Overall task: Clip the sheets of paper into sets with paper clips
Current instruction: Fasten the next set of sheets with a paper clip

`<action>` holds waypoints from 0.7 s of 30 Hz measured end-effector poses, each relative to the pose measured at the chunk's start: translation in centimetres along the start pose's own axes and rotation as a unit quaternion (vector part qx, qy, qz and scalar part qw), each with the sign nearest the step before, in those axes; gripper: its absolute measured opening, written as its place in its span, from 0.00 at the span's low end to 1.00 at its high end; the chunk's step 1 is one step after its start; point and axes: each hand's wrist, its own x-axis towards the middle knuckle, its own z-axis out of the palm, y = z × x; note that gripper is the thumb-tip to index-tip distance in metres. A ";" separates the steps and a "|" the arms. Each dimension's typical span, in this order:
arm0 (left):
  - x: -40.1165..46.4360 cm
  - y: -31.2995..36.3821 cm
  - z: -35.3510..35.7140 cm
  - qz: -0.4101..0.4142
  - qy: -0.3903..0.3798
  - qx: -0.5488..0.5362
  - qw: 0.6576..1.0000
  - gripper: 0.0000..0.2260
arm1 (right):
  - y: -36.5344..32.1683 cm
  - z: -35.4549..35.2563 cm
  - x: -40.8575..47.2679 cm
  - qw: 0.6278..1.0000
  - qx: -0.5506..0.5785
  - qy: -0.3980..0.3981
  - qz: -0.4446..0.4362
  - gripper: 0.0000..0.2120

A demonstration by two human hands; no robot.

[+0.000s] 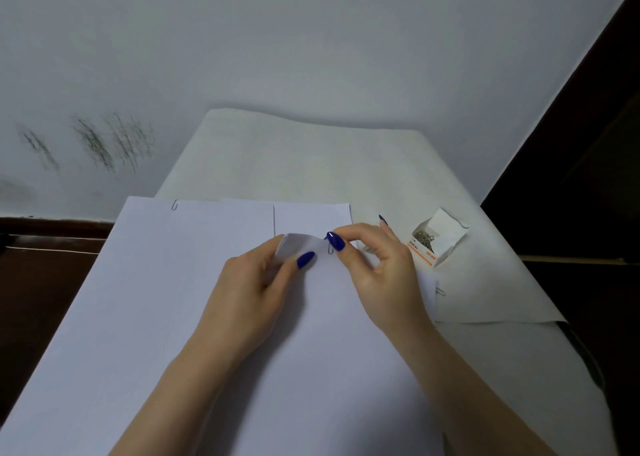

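Two hands are seen working at the far edge of a set of sheets (207,317) laid on the bench (311,164). The corner (298,244) of the set is curled up and pinched in the grip of the left hand (252,282), thumb on top. A clip (329,247) is pinched between the thumb and forefinger of the right hand (377,268) and is held against the edge of the lifted corner; how far it has been slid on cannot be told. An open box (437,237) of clips is set on the bench just right of the right hand, apart from it. A clipped set is shown farther back, with its own clip (175,205) at the upper left corner. Another clip (440,291) is seen at the edge of a sheet below the right hand. The bench is covered in white paper, and a smudged wall (104,144) is seen behind.
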 end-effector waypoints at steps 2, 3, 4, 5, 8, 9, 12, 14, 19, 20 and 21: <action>0.0 0.2 -0.1 0.004 0.006 0.000 1.000 0.13 | 0.0 0.0 0.0 0.999 0.031 -0.013 0.018 0.07; 0.0 0.2 -0.1 0.003 0.007 0.000 1.000 0.13 | 0.0 0.0 0.0 0.999 0.036 -0.019 0.023 0.07; 0.0 0.2 -0.2 -0.001 0.005 0.001 1.000 0.11 | 0.1 0.0 0.0 0.999 0.039 -0.026 0.027 0.07; 0.1 0.2 -0.2 -0.005 0.003 0.002 1.000 0.10 | 0.1 0.0 0.0 0.998 0.040 -0.033 0.029 0.07; 0.0 0.1 -0.4 -0.013 -0.009 0.006 1.000 0.08 | 0.1 0.1 0.0 0.998 0.044 -0.036 0.029 0.06; 0.0 0.1 -0.4 -0.016 -0.012 0.004 1.000 0.06 | 0.1 0.0 0.1 0.998 0.044 -0.033 0.027 0.06; 0.0 -0.1 -0.5 -0.023 -0.012 0.002 1.000 0.05 | 0.3 0.0 0.1 0.997 0.056 -0.031 0.037 0.06; 0.0 -0.1 -0.4 -0.026 -0.009 0.003 1.000 0.05 | 0.3 -0.1 0.1 0.996 0.066 -0.034 0.051 0.07; -0.1 0.1 -0.2 -0.026 0.004 -0.006 1.000 0.05 | 0.1 -0.4 0.4 0.996 0.062 -0.041 0.051 0.12; -0.1 0.1 -0.2 -0.025 0.006 -0.007 1.000 0.06 | 0.1 -0.4 0.4 0.996 0.061 -0.044 0.051 0.12; -0.1 0.1 -0.2 -0.023 0.008 -0.007 1.000 0.06 | 0.2 -0.4 0.5 0.996 0.061 -0.048 0.051 0.12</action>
